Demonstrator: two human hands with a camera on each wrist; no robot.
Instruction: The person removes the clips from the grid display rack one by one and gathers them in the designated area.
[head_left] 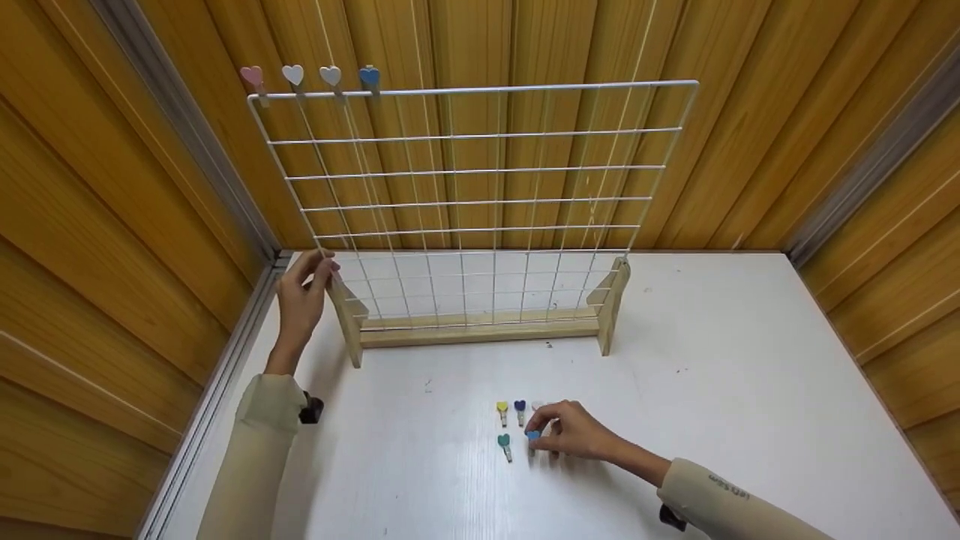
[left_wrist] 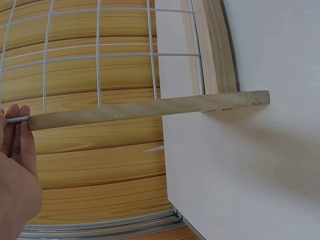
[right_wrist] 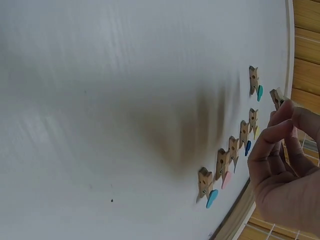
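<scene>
My right hand (head_left: 574, 431) pinches a small clothespin with a blue heart (head_left: 533, 435) between thumb and fingertips, low over the white table; in the right wrist view the wooden clothespin (right_wrist: 275, 98) sticks out past the fingertips. Beside it lie clothespins with a green heart (head_left: 504, 441), a yellow heart (head_left: 502, 406) and a dark blue heart (head_left: 520, 406). A pink-heart clothespin (right_wrist: 226, 177) and a light blue one (right_wrist: 211, 198) lie farther along the row. My left hand (head_left: 302, 296) grips the white wire grid's side (left_wrist: 17, 119) just above its wooden post (left_wrist: 145, 109).
The wire grid (head_left: 480, 91) stands tilted in a wooden base (head_left: 480, 335). Clipped along its top wire at the left are a pink-heart clothespin (head_left: 253, 76), two white ones and a blue one (head_left: 369, 76). Wood-panelled walls (head_left: 847, 150) enclose the white table (head_left: 750, 375).
</scene>
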